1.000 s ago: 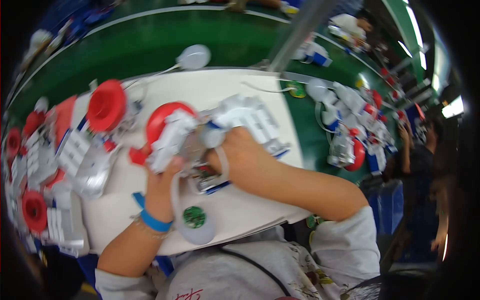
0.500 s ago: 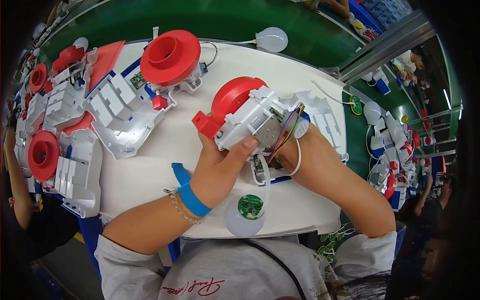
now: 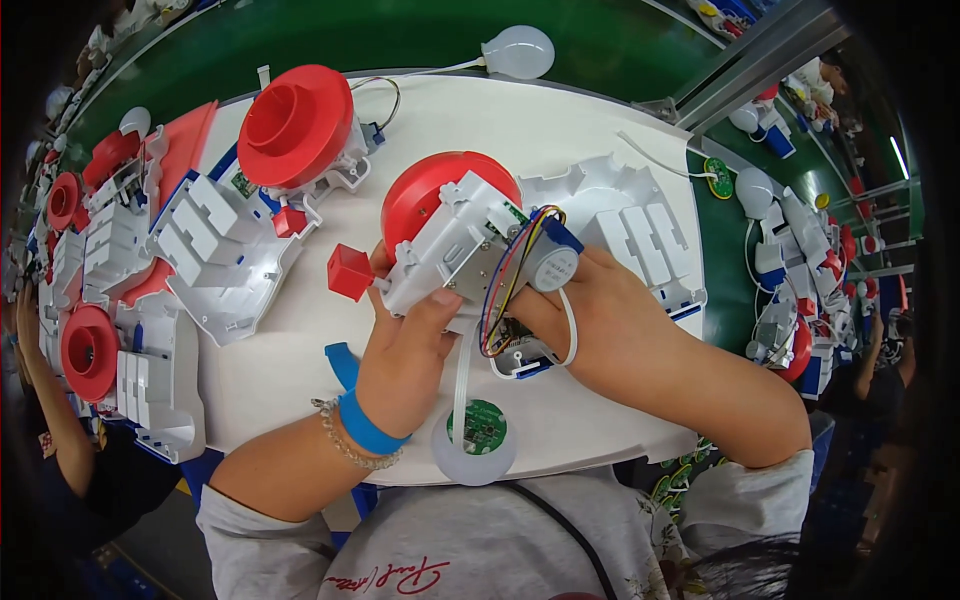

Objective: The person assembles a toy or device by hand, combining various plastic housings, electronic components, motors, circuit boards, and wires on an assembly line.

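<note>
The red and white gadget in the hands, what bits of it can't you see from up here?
Head view only:
- Underside of the red and white assembly: faces away, covered by the left hand.
- Where the coloured wires end: hidden under the right hand.
- Right fingers: tucked beneath the assembly.
- Small round circuit board: parts too tiny to tell.

Your left hand grips a white plastic housing with a red dome, thumb pressed on its near edge. Your right hand touches its right side, fingers beside a small round motor trailing coloured wires. Below your fingers, a round green circuit board lies on the white desk.
</note>
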